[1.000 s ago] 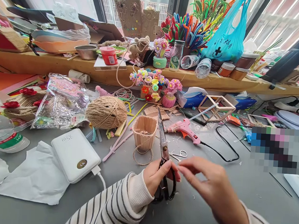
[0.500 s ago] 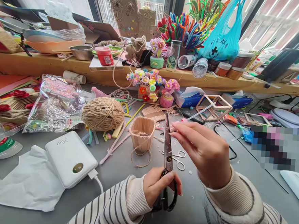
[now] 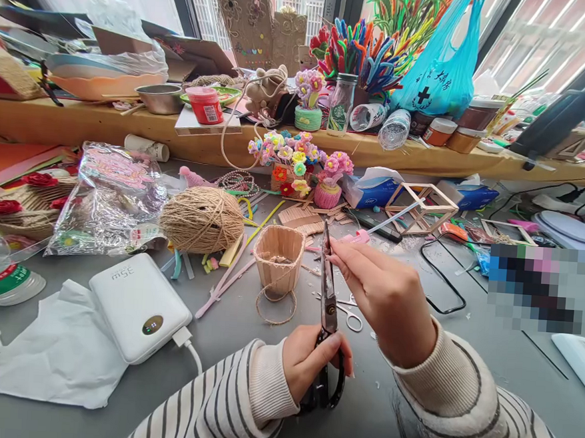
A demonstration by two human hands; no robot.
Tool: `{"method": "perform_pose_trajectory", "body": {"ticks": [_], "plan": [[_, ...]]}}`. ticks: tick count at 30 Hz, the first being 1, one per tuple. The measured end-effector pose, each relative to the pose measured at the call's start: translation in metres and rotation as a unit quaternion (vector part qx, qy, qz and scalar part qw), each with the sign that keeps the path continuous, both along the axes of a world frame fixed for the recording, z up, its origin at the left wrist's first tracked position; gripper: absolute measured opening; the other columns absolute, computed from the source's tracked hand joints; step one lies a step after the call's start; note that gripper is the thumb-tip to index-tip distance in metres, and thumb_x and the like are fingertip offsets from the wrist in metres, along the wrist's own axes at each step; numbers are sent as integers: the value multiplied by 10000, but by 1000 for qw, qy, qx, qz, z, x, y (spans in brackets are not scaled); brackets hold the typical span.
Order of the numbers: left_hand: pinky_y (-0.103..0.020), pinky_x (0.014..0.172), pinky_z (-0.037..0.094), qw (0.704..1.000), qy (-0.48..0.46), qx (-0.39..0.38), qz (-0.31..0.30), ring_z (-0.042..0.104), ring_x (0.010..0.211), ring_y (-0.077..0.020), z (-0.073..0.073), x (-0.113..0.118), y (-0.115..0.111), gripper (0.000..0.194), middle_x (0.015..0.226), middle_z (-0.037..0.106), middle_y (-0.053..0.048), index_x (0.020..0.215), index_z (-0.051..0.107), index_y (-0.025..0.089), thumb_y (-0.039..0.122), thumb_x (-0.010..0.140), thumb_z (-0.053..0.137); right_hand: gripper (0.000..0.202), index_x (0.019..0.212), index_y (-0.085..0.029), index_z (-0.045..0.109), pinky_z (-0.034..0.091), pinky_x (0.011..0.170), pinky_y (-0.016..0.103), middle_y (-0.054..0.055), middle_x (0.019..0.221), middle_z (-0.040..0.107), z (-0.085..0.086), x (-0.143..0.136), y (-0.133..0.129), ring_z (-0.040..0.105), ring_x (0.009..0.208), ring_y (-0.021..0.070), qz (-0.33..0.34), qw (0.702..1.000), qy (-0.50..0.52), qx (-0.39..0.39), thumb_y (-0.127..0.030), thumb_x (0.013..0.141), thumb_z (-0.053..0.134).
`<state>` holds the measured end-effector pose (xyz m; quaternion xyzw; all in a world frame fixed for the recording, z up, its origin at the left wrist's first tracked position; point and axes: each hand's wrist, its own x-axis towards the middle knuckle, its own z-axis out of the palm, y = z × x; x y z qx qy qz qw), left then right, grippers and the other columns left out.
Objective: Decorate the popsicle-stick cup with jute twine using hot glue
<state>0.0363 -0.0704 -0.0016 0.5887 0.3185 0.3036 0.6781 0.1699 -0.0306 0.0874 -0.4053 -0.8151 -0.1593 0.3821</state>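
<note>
My left hand (image 3: 315, 361) is closed round the black handles of a large pair of scissors (image 3: 328, 295), whose blades point away from me and lie together. Higher up, my right hand (image 3: 384, 295) pinches its fingertips against the blades near the tip. Whatever is between those fingertips is too small or hidden to make out. Just left of the blades stands a small wooden-stick basket (image 3: 278, 261) with a loop of twine in front. Small silver scissors (image 3: 353, 321) lie behind the large ones, partly covered. Beyond my right fingers is a pink glue gun (image 3: 359, 237), mostly hidden.
A ball of twine (image 3: 202, 219) and a white power bank (image 3: 138, 308) with a cable sit to the left. Flat wooden sticks (image 3: 300, 217), a wooden frame (image 3: 423, 208) and crafted flowers (image 3: 287, 158) lie further back. A crowded ledge (image 3: 198, 136) runs below the windows.
My right hand has shifted slightly left and down, its fingertips closer against the scissor blades. The left hand keeps its hold on the scissors. The view has moved a little.
</note>
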Motion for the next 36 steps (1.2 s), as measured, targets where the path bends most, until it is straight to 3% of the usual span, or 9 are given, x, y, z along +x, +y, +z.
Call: {"method": "perform_pose_trajectory", "body": {"ticks": [10,16,22,31,36], "plan": [[-306,711,485,1000,0,-2,-4,616,699,-186,5,0,0,573,710,657,-124,773,586,106,609,873,331,193,926,-51,683,558,740,242,135,866,738,-8,-6,2,706,790,181,6,999,43,12,-87,871,501],[-320,706,485,1000,-6,0,-8,621,706,-195,5,-1,0,559,723,662,-125,797,575,108,607,872,335,184,946,-132,708,559,711,250,71,872,753,-3,0,8,705,767,161,79,978,156,-114,-133,855,548],[-305,700,482,1000,9,2,-4,617,702,-182,5,0,0,546,719,649,-111,796,570,109,594,879,334,188,933,-161,727,533,572,235,45,778,747,-4,4,13,666,588,130,102,952,205,-203,-169,853,557],[-294,693,477,999,34,3,4,603,695,-174,5,-1,-1,553,727,646,-105,810,565,117,604,879,311,163,906,-104,708,542,692,248,82,862,752,-7,-1,11,704,765,169,70,982,145,-102,-131,849,557],[-276,695,466,999,45,16,8,596,694,-165,5,0,-1,537,722,651,-99,793,574,124,577,892,305,151,871,-83,699,537,678,237,89,838,751,-9,-4,10,704,748,168,54,988,128,-64,-112,848,552]]}}
